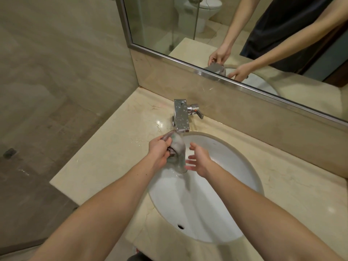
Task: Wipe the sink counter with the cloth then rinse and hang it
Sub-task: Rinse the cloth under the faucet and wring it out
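Observation:
A wet grey cloth (178, 153) hangs bunched over the left side of the white sink basin (222, 194), just below the chrome faucet spout (181, 117). My left hand (160, 150) grips the cloth's upper part. Water runs down off the cloth into the basin. My right hand (198, 160) hovers just right of the cloth with fingers spread, holding nothing. The beige marble counter (113, 159) surrounds the basin and shows wet patches near the faucet.
The faucet's lever handle (197, 111) sticks out to the right by the backsplash. A framed mirror (235, 40) spans the wall behind. A glass partition (66, 81) borders the counter's left edge. An overflow hole (180, 226) sits at the basin's near side.

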